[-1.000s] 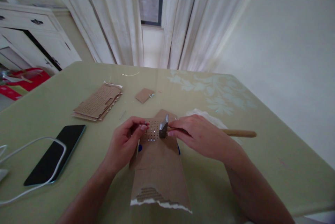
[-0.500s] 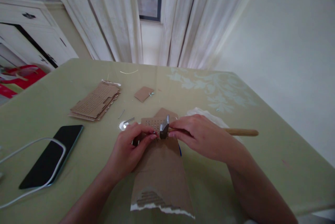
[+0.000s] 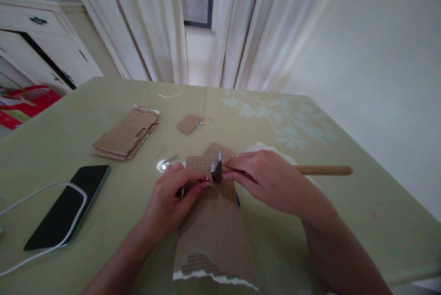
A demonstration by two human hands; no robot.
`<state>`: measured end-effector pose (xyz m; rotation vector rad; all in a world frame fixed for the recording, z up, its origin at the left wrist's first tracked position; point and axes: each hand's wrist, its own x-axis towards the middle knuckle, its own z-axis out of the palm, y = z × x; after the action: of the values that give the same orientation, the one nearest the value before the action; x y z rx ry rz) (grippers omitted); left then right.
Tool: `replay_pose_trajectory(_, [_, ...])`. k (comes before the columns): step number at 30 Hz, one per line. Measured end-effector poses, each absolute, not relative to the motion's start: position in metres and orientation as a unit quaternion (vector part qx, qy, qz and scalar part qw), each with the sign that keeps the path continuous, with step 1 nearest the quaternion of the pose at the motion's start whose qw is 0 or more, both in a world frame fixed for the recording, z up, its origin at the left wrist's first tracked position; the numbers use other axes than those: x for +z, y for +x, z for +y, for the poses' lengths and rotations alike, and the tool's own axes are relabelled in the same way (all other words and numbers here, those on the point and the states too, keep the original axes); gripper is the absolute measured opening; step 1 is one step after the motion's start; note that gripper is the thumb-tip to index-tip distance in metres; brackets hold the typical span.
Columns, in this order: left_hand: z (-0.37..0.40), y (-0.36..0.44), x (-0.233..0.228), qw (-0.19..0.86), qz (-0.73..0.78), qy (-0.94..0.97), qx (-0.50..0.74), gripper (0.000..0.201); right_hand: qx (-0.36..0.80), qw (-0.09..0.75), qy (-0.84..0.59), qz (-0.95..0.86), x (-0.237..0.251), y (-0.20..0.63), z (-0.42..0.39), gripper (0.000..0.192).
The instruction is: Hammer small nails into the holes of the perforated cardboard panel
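A brown cardboard sheet (image 3: 215, 233), pierced by rows of small holes at its far end and torn to rough corrugated ridges towards the table's (image 3: 386, 212) near edge, lies between the hands. The left hand (image 3: 175, 191), thumb and fingertips nearly together, pinches something too tiny to identify; the right hand (image 3: 268, 178) grips a smooth wooden-handled hammer (image 3: 217, 172) close beside its wedge-shaped metal head.
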<state>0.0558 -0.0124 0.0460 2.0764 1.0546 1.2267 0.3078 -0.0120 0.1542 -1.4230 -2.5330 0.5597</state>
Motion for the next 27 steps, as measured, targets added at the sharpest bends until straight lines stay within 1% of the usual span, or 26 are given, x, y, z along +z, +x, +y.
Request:
replay_pose_trajectory(1, [-0.013,0.056,0.046,0.25,0.388,0.766,0.448,0.006,0.185,0.122,-0.476,-0.851,0.156,0.309,-0.013,0.02])
replay_pose_trajectory(5, [-0.014,0.056,0.047,0.243,0.393,0.769,0.441,0.005,0.157,0.287,-0.448,-0.832,0.163,0.314,-0.019,0.021])
replay_pose_trajectory(7, [-0.014,0.056,0.047,0.24,0.389,0.77,0.445,0.006,0.141,0.323,-0.438,-0.827,0.165,0.315,-0.024,0.02])
replay_pose_trajectory(11, [-0.013,0.057,0.048,0.234,0.378,0.776,0.448,0.006,0.13,0.316,-0.431,-0.835,0.166,0.314,-0.03,0.016])
replay_pose_trajectory(16, [-0.012,0.058,0.049,0.23,0.366,0.782,0.448,0.006,0.139,0.313,-0.425,-0.838,0.165,0.312,-0.028,0.018])
replay_pose_trajectory(21, [-0.011,0.057,0.05,0.222,0.364,0.794,0.434,0.009,0.196,0.225,-0.421,-0.857,0.166,0.308,-0.025,0.019])
replay_pose_trajectory(23, [-0.011,0.057,0.051,0.221,0.353,0.797,0.437,0.008,0.186,0.234,-0.427,-0.854,0.166,0.308,-0.027,0.019])
replay_pose_trajectory(25, [-0.011,0.057,0.05,0.22,0.337,0.801,0.443,0.008,0.172,0.268,-0.431,-0.844,0.167,0.308,-0.028,0.018])
replay_pose_trajectory(27, [-0.01,0.057,0.049,0.22,0.329,0.805,0.442,0.011,0.185,0.264,-0.439,-0.839,0.167,0.308,-0.028,0.018])
